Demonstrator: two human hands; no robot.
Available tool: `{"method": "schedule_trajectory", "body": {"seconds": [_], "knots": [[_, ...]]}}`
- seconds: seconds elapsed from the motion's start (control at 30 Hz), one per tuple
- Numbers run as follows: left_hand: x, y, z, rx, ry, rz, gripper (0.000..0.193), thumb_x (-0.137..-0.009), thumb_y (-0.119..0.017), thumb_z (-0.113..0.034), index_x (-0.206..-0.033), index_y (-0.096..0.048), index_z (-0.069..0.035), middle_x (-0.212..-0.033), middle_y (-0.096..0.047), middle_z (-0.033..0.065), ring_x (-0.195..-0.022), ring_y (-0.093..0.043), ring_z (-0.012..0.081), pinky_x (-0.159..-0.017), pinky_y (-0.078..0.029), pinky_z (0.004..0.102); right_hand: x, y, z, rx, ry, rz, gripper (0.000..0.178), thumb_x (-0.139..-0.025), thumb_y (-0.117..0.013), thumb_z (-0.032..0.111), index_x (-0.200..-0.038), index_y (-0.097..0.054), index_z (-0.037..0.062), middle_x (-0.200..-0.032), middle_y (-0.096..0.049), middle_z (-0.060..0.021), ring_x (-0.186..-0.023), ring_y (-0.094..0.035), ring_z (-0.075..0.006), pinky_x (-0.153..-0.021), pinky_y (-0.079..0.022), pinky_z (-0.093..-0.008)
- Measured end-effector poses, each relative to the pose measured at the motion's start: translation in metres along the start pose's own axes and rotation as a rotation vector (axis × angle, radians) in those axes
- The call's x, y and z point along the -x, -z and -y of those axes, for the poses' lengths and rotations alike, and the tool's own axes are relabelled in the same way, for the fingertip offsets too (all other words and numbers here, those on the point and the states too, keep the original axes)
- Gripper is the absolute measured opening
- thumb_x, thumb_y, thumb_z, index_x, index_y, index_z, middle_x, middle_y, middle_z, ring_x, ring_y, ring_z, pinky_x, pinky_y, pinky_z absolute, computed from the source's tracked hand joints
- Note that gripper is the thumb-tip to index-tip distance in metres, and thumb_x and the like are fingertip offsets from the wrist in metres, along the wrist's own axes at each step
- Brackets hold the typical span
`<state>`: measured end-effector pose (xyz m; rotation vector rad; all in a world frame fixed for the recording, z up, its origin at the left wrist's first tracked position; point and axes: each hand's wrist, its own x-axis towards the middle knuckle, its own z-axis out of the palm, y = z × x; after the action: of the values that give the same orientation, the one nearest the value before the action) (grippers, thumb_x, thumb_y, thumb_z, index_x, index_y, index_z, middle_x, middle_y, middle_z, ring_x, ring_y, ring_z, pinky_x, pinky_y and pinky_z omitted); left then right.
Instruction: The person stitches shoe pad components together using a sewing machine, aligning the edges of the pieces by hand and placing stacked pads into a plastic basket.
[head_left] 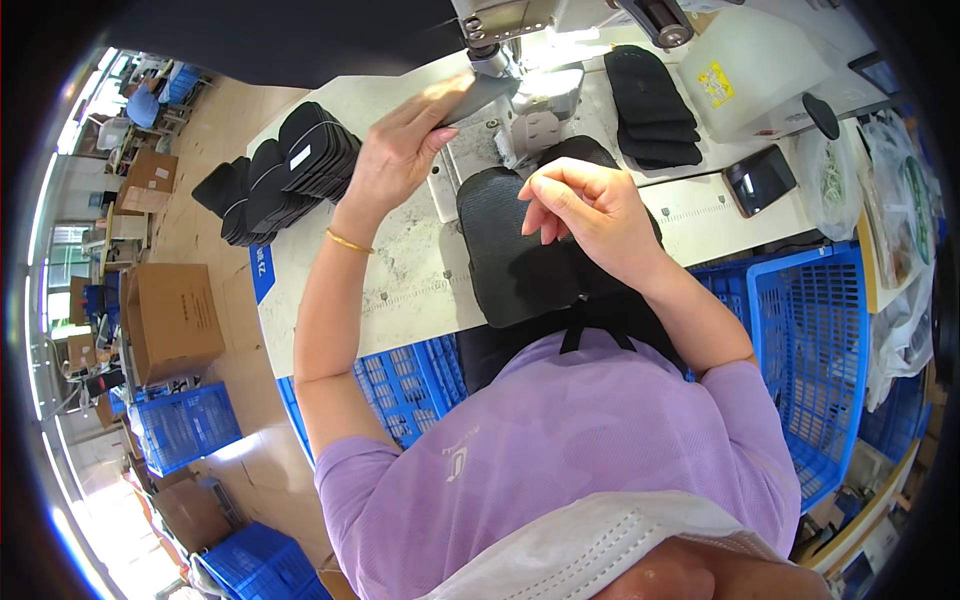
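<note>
My left hand (400, 155), wearing a thin gold bangle (349, 242), pinches a dark grey flat piece of material (480, 97) between thumb and straight fingers. That piece reaches the needle area of a sewing machine (497, 55). My right hand (592, 208) is curled loosely above the table, with nothing visible in its fingers. Beneath it, black padded pieces (515, 260) lie at the table's front edge, partly over my lap. Beside the machine's foot is a grey metal part (535, 132).
Tied stacks of black pieces (318, 160) stand at the table's left end. More black pieces (655, 110) lie right of the needle, near a dark phone-like device (760, 180). Blue crates (810, 350) stand below the table; a cardboard box (172, 320) is on the floor at left.
</note>
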<state>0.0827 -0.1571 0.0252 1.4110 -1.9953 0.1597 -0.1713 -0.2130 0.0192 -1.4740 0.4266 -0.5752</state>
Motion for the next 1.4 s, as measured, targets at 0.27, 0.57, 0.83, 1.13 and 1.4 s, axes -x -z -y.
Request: {"method": "schedule_trajectory", "body": {"seconds": [0.27,0.57,0.83,1.13,1.4], "knots": [[0.001,-0.014,-0.005,0.123,0.076,-0.004,0.05,-0.09,-0.064,-0.011,-0.139,-0.053,-0.01,-0.129,-0.061,0.0161,-0.109,-0.062,0.0333,-0.092,-0.051,0.0391,-0.002,-0.003,0.0,0.079,0.052,0.007,0.025,-0.097,-0.055,0.019,-0.091,-0.068,-0.0016,-0.072,-0.069,-0.0055,-0.06,-0.062,-0.0071,-0.056,-0.049,-0.0213],[0.002,-0.013,0.0,0.154,0.14,0.108,0.055,-0.097,-0.056,-0.036,-0.148,-0.042,-0.022,-0.128,-0.061,0.0139,-0.101,-0.063,0.0324,-0.087,-0.052,0.0364,0.0,-0.004,-0.002,0.092,0.052,0.038,0.022,-0.099,-0.055,0.018,-0.095,-0.067,-0.0009,-0.078,-0.068,-0.0039,-0.066,-0.06,-0.0066,-0.06,-0.048,-0.0198],[-0.003,-0.01,-0.018,-0.354,-0.218,-0.096,0.05,-0.078,-0.061,-0.002,-0.127,-0.059,-0.004,-0.113,-0.068,0.0066,-0.074,-0.065,0.0198,-0.065,-0.054,0.0302,-0.009,-0.016,-0.005,0.074,0.165,-0.163,0.021,-0.097,-0.058,0.016,-0.093,-0.066,-0.0022,-0.074,-0.067,-0.0036,-0.064,-0.059,-0.0057,-0.057,-0.047,-0.0211],[-0.008,-0.006,-0.105,-0.774,-0.168,-0.222,0.037,-0.067,-0.065,-0.004,-0.104,-0.071,-0.005,-0.089,-0.062,0.0004,-0.065,-0.053,0.0097,-0.05,-0.039,0.0221,-0.007,-0.022,-0.006,0.17,0.199,-0.13,0.021,-0.096,-0.053,0.011,-0.082,-0.052,-0.0036,-0.062,-0.045,-0.0086,-0.059,-0.037,-0.0098,-0.052,-0.036,-0.0311],[-0.002,-0.016,-0.107,-0.668,-0.218,-0.244,0.042,-0.061,-0.065,-0.007,-0.101,-0.071,0.0,-0.096,-0.067,0.0061,-0.068,-0.055,0.0129,-0.054,-0.043,0.0232,-0.007,-0.027,-0.01,0.071,0.24,-0.162,0.015,-0.096,-0.05,0.009,-0.094,-0.059,-0.0031,-0.067,-0.053,-0.0091,-0.062,-0.046,-0.0103,-0.055,-0.04,-0.0304]]}}
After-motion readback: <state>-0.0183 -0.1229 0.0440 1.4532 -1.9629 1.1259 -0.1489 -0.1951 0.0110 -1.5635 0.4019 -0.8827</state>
